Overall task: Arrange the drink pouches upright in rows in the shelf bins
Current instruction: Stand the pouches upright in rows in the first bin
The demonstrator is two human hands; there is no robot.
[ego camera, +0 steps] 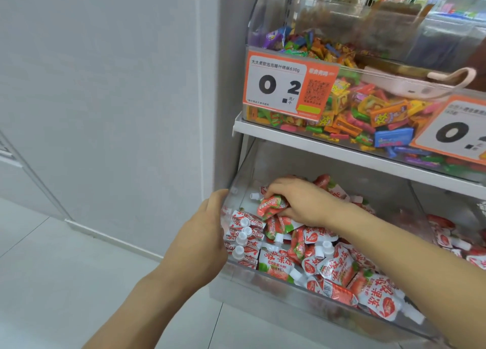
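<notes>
L hand (207,233) rested on bin (238,164) wall; finger curl unclear. R hand (302,201) clamped 1 pouch (272,205); it needed setting cap-up beside row (244,234).

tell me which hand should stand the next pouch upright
Right hand: its fingers hold a red-and-green drink pouch inside the clear plastic bin; the left hand holds the bin's side wall.

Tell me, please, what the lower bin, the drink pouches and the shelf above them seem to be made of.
The lower bin: clear rigid plastic, glossy; the contents show through its walls. The drink pouches: thin printed plastic film, shiny and crumpled, with hard white plastic caps. The shelf: probably white-painted metal, judging by its smooth thin edge, though plastic cannot be ruled out.
</notes>
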